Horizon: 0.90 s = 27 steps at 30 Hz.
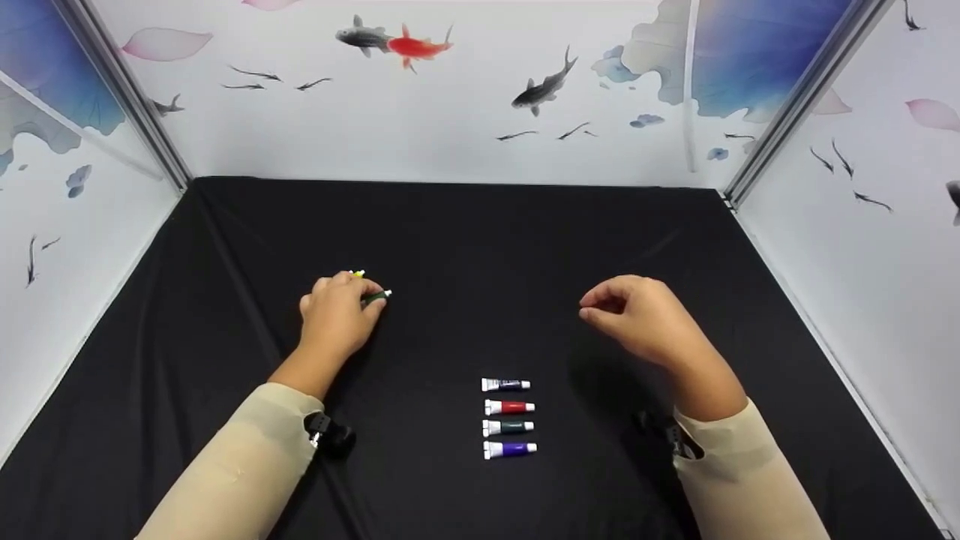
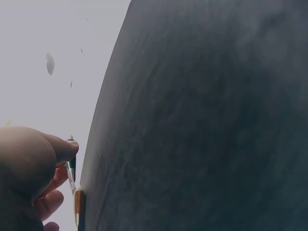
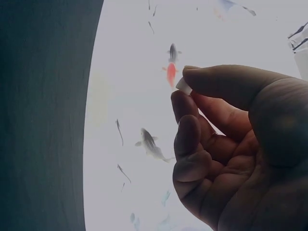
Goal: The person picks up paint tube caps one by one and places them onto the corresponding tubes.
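My left hand (image 1: 336, 311) pinches a dark green paint tube (image 1: 375, 298) between thumb and fingers, at the left of the black cloth. Its narrow pale tip sticks out past the thumb in the left wrist view. Just beyond that hand, a yellow paint tube (image 1: 358, 274) is mostly hidden by the fingers. In the left wrist view an orange-looking tube (image 2: 79, 208) lies on the cloth below the fingertips. Over the right side, my right hand (image 1: 645, 319) is raised above the cloth, pinching a small white cap (image 3: 184, 86) between thumb and forefinger; the head view hides this cap.
Several paint tubes lie in a column near the front middle: a dark one (image 1: 506, 385), a red one (image 1: 511, 407), a dark green one (image 1: 510, 427) and a purple one (image 1: 513, 449). White panels (image 1: 450, 135) painted with fish enclose the cloth-covered table (image 1: 450, 240).
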Each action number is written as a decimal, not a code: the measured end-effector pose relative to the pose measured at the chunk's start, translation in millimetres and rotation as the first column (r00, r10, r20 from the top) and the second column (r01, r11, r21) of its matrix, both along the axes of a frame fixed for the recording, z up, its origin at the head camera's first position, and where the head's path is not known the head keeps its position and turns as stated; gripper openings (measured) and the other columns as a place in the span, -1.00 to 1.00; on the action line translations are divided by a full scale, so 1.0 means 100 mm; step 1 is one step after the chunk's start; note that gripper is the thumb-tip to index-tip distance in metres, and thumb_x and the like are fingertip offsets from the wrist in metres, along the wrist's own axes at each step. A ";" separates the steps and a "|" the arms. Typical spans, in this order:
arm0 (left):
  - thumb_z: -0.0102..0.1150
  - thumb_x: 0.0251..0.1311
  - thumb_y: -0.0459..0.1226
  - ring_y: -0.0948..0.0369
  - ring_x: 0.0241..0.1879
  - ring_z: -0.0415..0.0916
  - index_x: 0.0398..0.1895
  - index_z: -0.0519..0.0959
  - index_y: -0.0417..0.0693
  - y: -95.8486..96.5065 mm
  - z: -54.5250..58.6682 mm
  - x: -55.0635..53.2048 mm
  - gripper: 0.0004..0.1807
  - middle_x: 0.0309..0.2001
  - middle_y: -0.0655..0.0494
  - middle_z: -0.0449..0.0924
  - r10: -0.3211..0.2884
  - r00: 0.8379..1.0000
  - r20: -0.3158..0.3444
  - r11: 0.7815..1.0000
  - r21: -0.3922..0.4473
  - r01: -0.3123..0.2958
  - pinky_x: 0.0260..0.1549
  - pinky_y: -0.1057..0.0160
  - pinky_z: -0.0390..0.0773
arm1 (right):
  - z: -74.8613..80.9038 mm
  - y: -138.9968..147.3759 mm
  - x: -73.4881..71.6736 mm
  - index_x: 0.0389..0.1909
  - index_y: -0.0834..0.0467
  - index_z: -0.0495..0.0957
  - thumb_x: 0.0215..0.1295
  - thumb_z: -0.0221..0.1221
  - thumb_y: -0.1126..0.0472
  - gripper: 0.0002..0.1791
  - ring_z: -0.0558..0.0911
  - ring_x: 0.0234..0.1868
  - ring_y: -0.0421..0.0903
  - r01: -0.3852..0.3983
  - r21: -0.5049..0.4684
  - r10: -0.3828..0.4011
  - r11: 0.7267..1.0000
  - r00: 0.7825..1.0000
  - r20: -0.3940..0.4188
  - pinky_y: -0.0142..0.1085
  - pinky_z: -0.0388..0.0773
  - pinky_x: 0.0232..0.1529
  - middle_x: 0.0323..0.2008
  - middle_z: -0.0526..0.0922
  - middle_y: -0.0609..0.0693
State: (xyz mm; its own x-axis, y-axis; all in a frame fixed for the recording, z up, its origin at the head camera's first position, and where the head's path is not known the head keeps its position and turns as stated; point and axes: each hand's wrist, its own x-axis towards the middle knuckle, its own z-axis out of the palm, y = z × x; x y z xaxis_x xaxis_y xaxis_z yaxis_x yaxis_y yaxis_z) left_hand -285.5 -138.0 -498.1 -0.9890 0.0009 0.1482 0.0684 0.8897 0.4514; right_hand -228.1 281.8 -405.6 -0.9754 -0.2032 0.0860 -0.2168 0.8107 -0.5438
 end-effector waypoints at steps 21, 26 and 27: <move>0.35 0.43 -0.04 0.04 0.08 0.65 0.02 0.77 0.27 0.55 0.32 0.31 -0.81 0.07 0.21 0.76 -0.180 0.968 -0.173 0.981 0.046 0.191 0.02 -0.10 0.47 | 0.01 -0.15 0.09 -0.16 0.01 0.82 0.36 0.43 0.21 -0.91 0.62 -0.25 -0.17 -0.069 -0.051 0.060 0.996 0.985 -0.164 -0.30 0.63 -0.16 -0.21 0.77 -0.13; 0.35 0.43 -0.04 0.07 0.06 0.65 0.00 0.78 0.28 0.70 0.40 0.42 -0.83 0.03 0.25 0.77 -0.238 0.948 -0.211 0.967 0.046 0.252 0.03 -0.08 0.49 | 0.00 -0.21 0.11 -0.15 -0.03 0.82 0.36 0.44 0.20 -0.90 0.62 -0.24 -0.18 -0.068 -0.066 0.056 0.995 0.984 -0.172 -0.32 0.63 -0.16 -0.19 0.77 -0.14; 0.34 0.44 -0.04 0.08 0.07 0.65 0.00 0.78 0.28 0.72 0.42 0.44 -0.83 0.03 0.26 0.77 -0.250 0.944 -0.215 0.963 0.046 0.265 0.05 -0.08 0.49 | 0.00 -0.23 0.12 -0.16 -0.03 0.82 0.36 0.44 0.19 -0.91 0.62 -0.24 -0.18 -0.072 -0.070 0.058 0.995 0.983 -0.176 -0.30 0.64 -0.16 -0.19 0.78 -0.14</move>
State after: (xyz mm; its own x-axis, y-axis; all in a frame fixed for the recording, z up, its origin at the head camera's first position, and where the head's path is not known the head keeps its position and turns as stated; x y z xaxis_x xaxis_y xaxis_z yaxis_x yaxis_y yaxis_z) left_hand -241.4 -65.7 -455.9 -0.9046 0.2326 0.3571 0.3886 0.7943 0.4670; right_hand -216.4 259.2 -405.9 -0.9291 -0.2522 0.2705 -0.3643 0.7496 -0.5526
